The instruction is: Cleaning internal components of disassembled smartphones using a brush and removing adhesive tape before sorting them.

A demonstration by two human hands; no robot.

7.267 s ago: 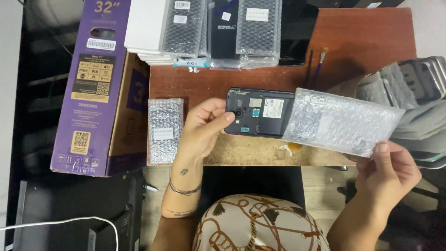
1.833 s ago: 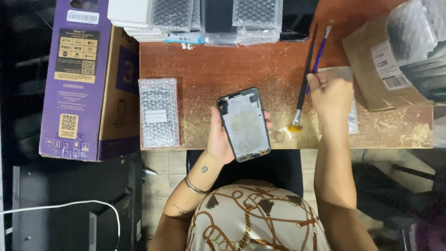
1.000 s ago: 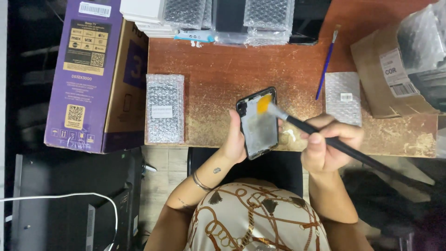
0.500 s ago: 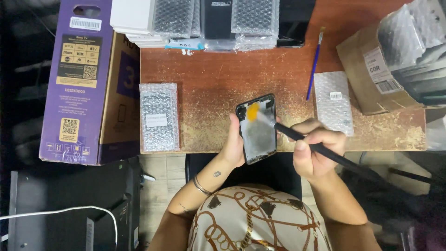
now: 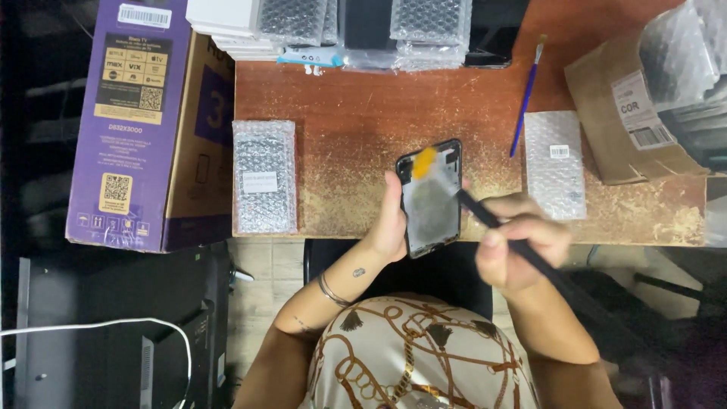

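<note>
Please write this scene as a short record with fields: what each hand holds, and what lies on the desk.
left hand: holds a dark phone frame upright over the desk edge
right hand: grips a black brush, its pale bristles on the frame
desk: reddish wood, worn along the front edge
left of frame: bubble-wrapped packet with a white label
right of frame: second bubble-wrapped packet, blue brush beside it
far edge: row of wrapped packets
left side: purple carton
right corner: brown cardboard box

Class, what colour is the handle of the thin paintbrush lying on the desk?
The paintbrush lying on the desk has a blue handle, clear in the head view.
</note>
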